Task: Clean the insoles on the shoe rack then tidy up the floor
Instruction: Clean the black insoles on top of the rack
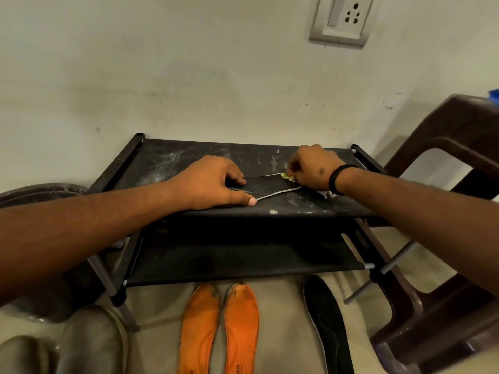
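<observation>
A black insole (270, 186) with a pale edge lies on the dusty top shelf of the black shoe rack (189, 160). My left hand (213, 182) presses down on its left end, fingers spread and thumb at the near edge. My right hand (313, 167) pinches a small yellow-green scrubber (286, 176) against the insole's right end. On the floor in front of the rack lie two orange insoles (199, 327) (241, 327) side by side and another black insole (329, 325) to their right.
A brown plastic chair (445, 157) stands at the right, close to the rack. A pair of dusty shoes (89, 344) sits at the bottom left, with a dark round basin (35, 195) behind them. A wall socket (341, 20) is on the wall above.
</observation>
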The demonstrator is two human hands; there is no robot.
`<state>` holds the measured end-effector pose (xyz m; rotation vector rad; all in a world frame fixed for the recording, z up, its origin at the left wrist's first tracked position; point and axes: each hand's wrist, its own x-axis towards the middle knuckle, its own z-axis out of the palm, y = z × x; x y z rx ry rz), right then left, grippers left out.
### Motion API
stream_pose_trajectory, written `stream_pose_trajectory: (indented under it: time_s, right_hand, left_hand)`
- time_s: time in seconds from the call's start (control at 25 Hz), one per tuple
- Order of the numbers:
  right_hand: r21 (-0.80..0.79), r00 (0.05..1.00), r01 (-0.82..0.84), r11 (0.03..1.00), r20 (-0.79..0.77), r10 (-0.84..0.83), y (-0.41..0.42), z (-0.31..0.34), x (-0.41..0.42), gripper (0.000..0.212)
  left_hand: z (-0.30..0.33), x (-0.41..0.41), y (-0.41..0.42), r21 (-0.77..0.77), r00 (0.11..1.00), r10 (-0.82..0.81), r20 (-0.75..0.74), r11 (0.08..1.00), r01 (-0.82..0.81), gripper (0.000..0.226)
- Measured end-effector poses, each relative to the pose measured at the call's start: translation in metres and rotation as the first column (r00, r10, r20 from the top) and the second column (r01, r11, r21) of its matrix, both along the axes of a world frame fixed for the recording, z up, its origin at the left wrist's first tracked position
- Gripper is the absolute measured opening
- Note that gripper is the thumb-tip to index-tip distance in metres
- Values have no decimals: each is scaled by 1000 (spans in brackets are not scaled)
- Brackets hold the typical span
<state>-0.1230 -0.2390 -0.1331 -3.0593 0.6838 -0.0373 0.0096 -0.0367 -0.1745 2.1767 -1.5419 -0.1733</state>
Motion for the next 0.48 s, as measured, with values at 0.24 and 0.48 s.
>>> stream_pose_trajectory:
  time_s: [0.24, 0.48]
  right_hand:
    - [243, 974, -214, 946, -21, 226, 19, -4, -4, 11]
    - [10, 996, -92, 996, -22, 92, 4, -7, -1, 10]
  left_hand:
    - [0, 1, 0, 5, 1000, 2, 11, 1000, -2, 84]
    - [1, 0, 1, 0, 1000, 7, -8, 1000, -7, 88]
